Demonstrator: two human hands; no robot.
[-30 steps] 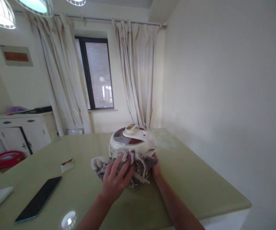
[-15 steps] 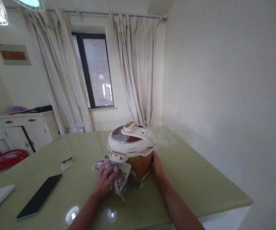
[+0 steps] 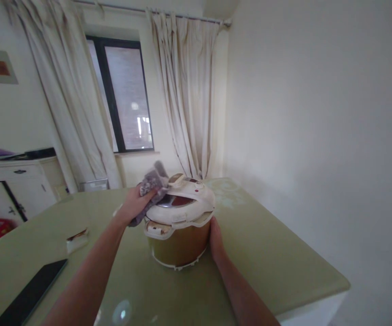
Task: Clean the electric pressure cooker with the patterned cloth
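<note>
Pale curtains (image 3: 182, 95) are hanging beside a dark window (image 3: 121, 95) behind a green desk (image 3: 277, 253) that is filling the lower half of the view. Near the middle of the desk a pressure cooker (image 3: 178, 222) is standing upright, its white lid (image 3: 182, 203) on and its tan body showing below. The left hand (image 3: 134, 204) is reaching forward on a long, nearly straight arm, and its grip is closing around a grey cloth (image 3: 152, 184), which is pressing against the left rear part of the lid. The right hand (image 3: 215, 235) is lying flat against the cooker's right side, fingers pointing away from the camera and not wrapping anything. To the right of the cooker the desk is running bare toward its rounded corner near the white wall (image 3: 318, 113). On the left, a dark phone (image 3: 29, 296) is lying near the front edge, and a small packet (image 3: 76, 240) is sitting well apart from the cooker.
</note>
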